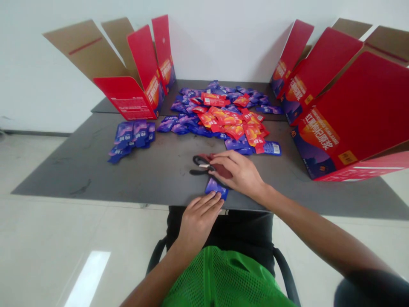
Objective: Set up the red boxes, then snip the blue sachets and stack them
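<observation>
Upper left of frame: open red carton [128, 96] on the grey table [64, 179], flaps up. Below it, on the table's left side, a loose cluster of purple sachets [131, 138], well apart from the hands.

Bottom centre: left hand [198, 221] near the table's front edge, grip open, fingers flat on a single purple sachet [216, 188]. Green mesh fabric [223, 277] sits below, in the person's lap.

Centre: black-handled scissors [201, 164] on the table, blades hidden under the right hand [239, 172]. Right grip curled over a dark red piece [225, 170], just above the purple sachet. Can't tell if it's gripping that piece, the scissors, or neither.

Upper centre: big heap of mixed purple and red sachets [220, 113], behind both hands.

Far right: open red cartons [348, 115] stand tilted along the table's right side, printed panels facing the heap.
</observation>
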`<state>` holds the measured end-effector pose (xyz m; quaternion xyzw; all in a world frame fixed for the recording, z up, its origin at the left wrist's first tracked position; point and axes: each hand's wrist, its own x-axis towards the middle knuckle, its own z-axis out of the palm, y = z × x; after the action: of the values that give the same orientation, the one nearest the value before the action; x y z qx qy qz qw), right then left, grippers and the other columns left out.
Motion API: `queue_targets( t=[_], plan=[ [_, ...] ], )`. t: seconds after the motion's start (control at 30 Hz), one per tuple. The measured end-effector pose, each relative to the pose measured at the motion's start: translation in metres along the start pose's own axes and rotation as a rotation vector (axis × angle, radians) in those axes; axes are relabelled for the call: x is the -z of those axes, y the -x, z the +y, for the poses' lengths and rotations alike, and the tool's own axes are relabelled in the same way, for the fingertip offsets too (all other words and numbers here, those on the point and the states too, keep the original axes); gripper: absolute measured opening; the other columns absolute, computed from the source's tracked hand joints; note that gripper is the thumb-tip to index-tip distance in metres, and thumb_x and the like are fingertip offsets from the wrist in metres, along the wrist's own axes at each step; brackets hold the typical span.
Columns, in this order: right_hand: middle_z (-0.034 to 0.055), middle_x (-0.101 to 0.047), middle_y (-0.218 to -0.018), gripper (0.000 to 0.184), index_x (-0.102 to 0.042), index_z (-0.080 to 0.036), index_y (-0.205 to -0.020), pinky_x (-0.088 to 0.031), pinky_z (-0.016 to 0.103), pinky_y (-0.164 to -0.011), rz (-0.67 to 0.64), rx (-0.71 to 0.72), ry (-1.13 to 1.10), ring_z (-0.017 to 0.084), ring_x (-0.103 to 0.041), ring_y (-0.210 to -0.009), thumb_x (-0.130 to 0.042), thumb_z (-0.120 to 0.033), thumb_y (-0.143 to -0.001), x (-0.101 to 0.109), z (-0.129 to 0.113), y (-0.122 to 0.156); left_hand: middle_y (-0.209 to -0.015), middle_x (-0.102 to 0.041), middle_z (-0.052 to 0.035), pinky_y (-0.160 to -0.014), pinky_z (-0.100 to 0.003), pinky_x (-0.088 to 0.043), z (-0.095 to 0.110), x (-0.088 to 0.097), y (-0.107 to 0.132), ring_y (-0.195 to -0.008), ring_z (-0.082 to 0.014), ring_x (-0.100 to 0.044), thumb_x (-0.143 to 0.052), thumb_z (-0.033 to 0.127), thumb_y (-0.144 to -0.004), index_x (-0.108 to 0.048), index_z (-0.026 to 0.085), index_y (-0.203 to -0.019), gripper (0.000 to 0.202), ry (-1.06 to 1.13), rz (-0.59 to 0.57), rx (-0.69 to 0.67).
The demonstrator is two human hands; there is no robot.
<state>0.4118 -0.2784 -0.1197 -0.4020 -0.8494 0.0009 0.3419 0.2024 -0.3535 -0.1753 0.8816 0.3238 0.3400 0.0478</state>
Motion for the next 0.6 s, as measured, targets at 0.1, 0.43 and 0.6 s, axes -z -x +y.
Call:
queue_targets(
  t=[0.1, 0.43, 0.6],
  plan=[
    [0.0070, -0.070, -0.125, 0.026, -0.064, -0.024, -0.125, -0.059, 0.035, -0.095, -0.090, 0.067, -0.117, 0.021, -0.068, -0.114, -0.064, -0.032, -0.101, -0.009, -0.025, 0.014, -0.110, -0.081, -0.0039, -0.096, -0.043, -0.057, 0.001, 0.000, 0.000, -0.102, -0.0231, -0.077, -0.061, 0.016, -0.103, -0.076, 0.017, -0.108, 0.016, 0.015, 0.001, 0.024],
    [0.0114, -0.071, -0.124, 0.025, -0.066, -0.022, -0.123, -0.059, 0.042, -0.091, -0.004, 0.001, 0.087, 0.027, -0.069, -0.113, -0.063, -0.033, -0.101, 0.000, 0.033, -0.010, -0.131, -0.074, -0.0058, -0.097, -0.041, -0.058, 0.000, 0.001, -0.001, -0.123, -0.0226, -0.071, -0.060, 0.016, -0.103, -0.072, 0.018, -0.125, 0.025, 0.016, 0.001, 0.006],
    [0.0077, -0.070, -0.128, 0.027, -0.064, -0.025, -0.127, -0.059, 0.038, -0.096, -0.084, 0.063, -0.089, 0.022, -0.068, -0.117, -0.063, -0.029, -0.101, -0.006, -0.022, 0.012, -0.113, -0.081, -0.0041, -0.098, -0.043, -0.058, 0.001, 0.001, -0.001, -0.105, -0.0230, -0.077, -0.061, 0.016, -0.103, -0.077, 0.019, -0.111, 0.018, 0.018, -0.005, 0.038]
  ],
)
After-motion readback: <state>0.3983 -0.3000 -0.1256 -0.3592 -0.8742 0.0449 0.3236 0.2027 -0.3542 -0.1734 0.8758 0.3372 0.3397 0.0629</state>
